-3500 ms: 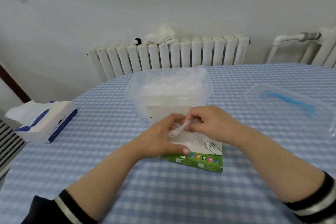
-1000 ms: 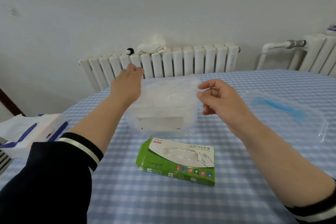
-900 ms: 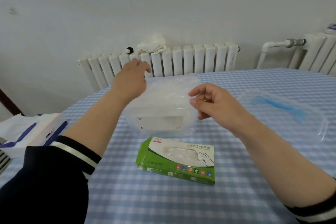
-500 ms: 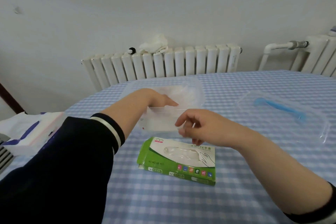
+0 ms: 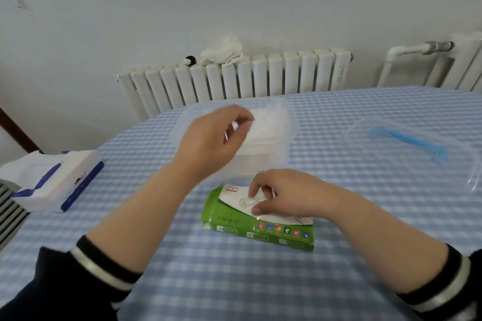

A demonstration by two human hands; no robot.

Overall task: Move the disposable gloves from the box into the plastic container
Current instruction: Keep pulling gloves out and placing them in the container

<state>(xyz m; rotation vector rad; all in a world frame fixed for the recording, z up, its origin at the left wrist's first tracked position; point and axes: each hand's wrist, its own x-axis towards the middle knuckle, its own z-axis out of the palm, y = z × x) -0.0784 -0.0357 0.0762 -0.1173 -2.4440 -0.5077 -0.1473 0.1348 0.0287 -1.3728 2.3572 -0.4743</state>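
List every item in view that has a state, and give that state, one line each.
Container: open, gloves inside.
Lid: off, lying on the table.
Glove box: lying flat, glove poking out.
Left hand: raised before the container.
Right hand: fingers pinching the glove.

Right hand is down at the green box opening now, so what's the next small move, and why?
Probably pinch the clear glove and draw it up out of the green box. The right hand already has fingertips curled at the slot, while the left hand hovers over the open plastic container.
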